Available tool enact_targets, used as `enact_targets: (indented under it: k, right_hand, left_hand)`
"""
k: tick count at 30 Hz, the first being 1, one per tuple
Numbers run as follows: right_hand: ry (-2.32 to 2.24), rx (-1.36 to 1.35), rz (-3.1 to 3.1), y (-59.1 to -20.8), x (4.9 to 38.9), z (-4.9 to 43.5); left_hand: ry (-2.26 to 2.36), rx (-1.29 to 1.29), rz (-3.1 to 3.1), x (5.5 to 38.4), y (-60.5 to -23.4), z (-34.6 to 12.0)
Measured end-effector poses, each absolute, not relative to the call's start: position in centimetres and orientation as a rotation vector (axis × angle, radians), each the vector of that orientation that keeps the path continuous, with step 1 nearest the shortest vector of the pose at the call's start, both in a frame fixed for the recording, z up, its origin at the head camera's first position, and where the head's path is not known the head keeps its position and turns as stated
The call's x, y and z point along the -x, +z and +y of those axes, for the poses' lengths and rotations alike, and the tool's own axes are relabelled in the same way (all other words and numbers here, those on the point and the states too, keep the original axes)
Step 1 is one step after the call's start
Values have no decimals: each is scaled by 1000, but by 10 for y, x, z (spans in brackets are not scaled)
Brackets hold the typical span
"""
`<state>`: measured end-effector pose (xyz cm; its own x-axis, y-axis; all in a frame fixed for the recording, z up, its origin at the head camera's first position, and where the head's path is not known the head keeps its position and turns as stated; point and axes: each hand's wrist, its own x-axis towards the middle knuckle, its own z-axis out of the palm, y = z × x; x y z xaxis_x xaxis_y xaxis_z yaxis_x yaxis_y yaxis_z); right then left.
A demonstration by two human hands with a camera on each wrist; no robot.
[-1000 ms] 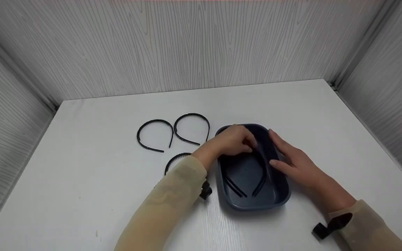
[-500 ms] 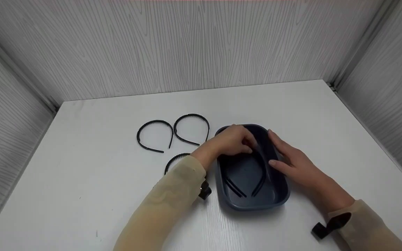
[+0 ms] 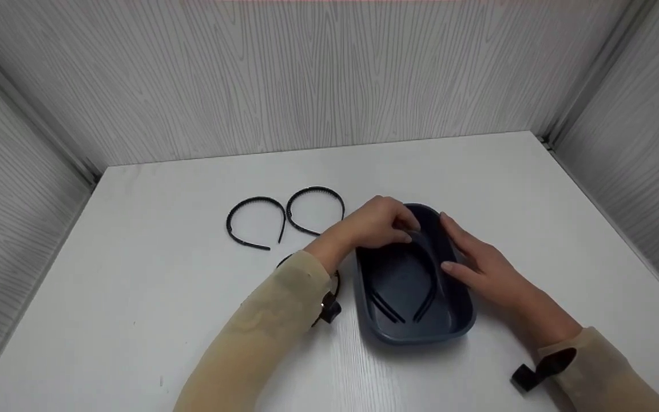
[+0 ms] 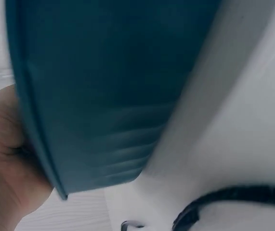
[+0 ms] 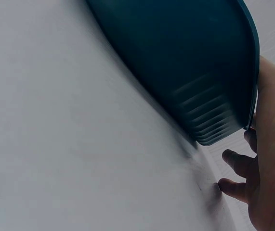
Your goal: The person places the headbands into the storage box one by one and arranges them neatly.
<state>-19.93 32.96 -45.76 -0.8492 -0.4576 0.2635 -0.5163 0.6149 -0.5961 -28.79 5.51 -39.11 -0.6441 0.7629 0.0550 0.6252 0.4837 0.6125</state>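
My left hand [image 3: 384,223] reaches over the left rim of a dark blue plastic basin [image 3: 415,341], its fingers curled and pointing down inside. Directly under its thumb is the arch of black headbands [image 3: 433,283] lying stacked in the basin, their ends toward the near side. Whether the fingertips pinch one I cannot tell. Against the basin's right rim rests my right hand [image 3: 484,272], thumb and fingers extended along the edge. The right wrist view shows its fingers [image 5: 236,190] spread outside the basin's ribbed wall [image 5: 200,103].
Two toothed black headbands, one at left [image 3: 228,220] and one nearer the basin [image 3: 315,188], lie on the white table [image 3: 106,274]. A third headband [image 3: 338,283] is mostly hidden under my left forearm. Wood-grain panels [image 3: 306,80] enclose the back and sides.
My left hand has risen slightly and shifted a little toward the back, while the headbands in the basin stay in place. The right hand and basin have not visibly moved.
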Motion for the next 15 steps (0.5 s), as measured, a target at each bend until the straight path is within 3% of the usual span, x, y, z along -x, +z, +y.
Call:
enact_targets:
  k: [15]
  right_hand:
    - [1061,-836,-2726,-459,201,330]
  left_hand:
    - [1005,-1097,2604,292,-349,2]
